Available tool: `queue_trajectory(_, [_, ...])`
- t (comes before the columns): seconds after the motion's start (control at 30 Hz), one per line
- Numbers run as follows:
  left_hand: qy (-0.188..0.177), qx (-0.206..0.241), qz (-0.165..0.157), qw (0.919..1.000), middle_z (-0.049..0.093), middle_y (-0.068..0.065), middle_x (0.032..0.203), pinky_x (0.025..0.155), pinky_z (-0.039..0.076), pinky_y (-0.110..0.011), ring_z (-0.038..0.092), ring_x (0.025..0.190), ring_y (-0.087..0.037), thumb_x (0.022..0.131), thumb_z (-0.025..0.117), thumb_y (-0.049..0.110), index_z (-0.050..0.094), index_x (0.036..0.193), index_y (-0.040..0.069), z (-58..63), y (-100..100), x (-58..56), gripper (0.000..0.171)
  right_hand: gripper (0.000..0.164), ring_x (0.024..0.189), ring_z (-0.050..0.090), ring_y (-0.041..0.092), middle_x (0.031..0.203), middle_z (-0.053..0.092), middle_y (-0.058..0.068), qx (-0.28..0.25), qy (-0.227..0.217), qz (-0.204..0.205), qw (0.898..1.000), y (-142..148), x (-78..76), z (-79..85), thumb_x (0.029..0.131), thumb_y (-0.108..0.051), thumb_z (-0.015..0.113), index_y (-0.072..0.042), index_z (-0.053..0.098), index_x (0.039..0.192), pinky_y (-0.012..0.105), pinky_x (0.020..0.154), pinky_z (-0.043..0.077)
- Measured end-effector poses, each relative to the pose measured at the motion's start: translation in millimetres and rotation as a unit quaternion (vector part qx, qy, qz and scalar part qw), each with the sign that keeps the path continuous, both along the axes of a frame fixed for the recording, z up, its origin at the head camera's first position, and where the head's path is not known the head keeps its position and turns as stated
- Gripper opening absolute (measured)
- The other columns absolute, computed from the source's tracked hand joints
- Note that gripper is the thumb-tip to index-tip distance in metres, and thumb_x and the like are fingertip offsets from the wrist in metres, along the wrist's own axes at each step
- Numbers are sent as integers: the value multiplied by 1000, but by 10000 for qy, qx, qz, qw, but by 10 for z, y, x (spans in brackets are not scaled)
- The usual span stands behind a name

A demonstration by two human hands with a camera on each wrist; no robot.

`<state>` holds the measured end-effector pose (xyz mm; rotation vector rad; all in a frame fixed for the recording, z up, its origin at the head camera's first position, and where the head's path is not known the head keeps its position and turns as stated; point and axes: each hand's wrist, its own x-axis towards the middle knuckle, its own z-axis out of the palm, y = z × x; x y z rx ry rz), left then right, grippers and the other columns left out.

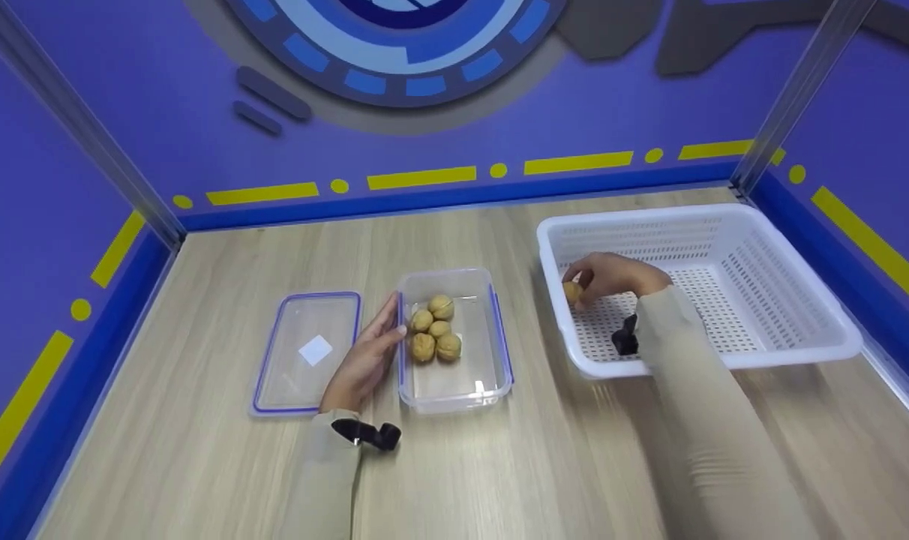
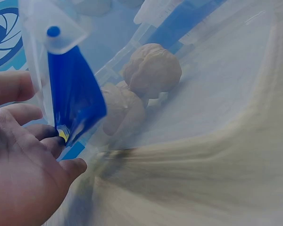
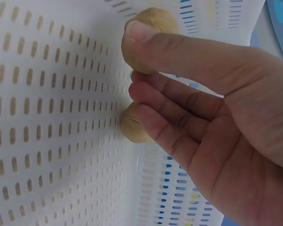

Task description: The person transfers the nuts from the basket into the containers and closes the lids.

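In the head view my right hand reaches into the white basket, near its left wall. It pinches a walnut between thumb and fingers. A second walnut shows behind the lower fingers in the right wrist view, partly hidden by them. Several walnuts lie in the left half of a clear plastic container with blue side flaps. My left hand lies along this container's left side, its fingers extended against the outside and the thumb at the rim.
The container's clear lid, edged in blue with a white square label, lies flat to the left, partly behind the left wrist. Purple panels wall in the wooden table at the back and sides. The basket stands near the right panel.
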<state>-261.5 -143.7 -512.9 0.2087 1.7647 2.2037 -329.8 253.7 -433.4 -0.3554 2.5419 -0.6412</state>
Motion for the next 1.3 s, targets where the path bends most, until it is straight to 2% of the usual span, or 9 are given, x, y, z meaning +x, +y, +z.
queue_trajectory(0.17, [-18,38,7,10000,-5,-5,163,122,-8,-37,-11,150,-21,96,48,5,9,155,11,-2,5,-4,71,51,104,60,30,112,65,18,-118,25,34,9999,34,-2,30,78,-11,75,-6,61,126,49,94,49])
queue_trajectory(0.4, [49,-35,-23,10000,-5,-5,163,123,-6,-37,-10,150,-21,96,47,5,9,155,11,-22,-1,-7,70,48,99,61,28,107,67,18,-272,320,204,9989,68,-17,36,76,-5,73,-3,63,122,46,92,50])
queue_trajectory(0.7, [-28,-110,20,9999,-4,-2,163,123,-6,-36,-9,150,-19,96,50,8,10,155,14,-5,5,-4,72,49,97,59,25,106,67,14,-376,332,65,9987,85,18,152,77,-12,77,-6,63,123,40,87,50])
queue_trajectory(0.97, [-11,-86,10,10000,-4,-2,163,123,-6,-36,-10,150,-19,96,50,8,10,155,13,-7,3,1,72,49,98,61,26,106,68,13,-451,529,11,9976,93,31,214,76,-12,78,-7,64,123,42,89,50])
queue_trajectory(1.17, [41,-5,-23,10000,-5,-3,163,123,-6,-36,-10,150,-19,96,49,8,9,155,12,-19,2,1,71,47,97,60,25,106,67,11,-452,437,-203,9978,96,45,272,78,-14,78,-10,64,123,40,87,51])
queue_trajectory(1.3, [42,43,-53,10000,-4,-4,163,123,-5,-36,-10,150,-19,96,49,8,9,155,13,-19,5,7,71,47,97,62,25,104,68,13,-593,550,-43,9967,95,56,319,78,-12,76,-7,63,123,36,83,53])
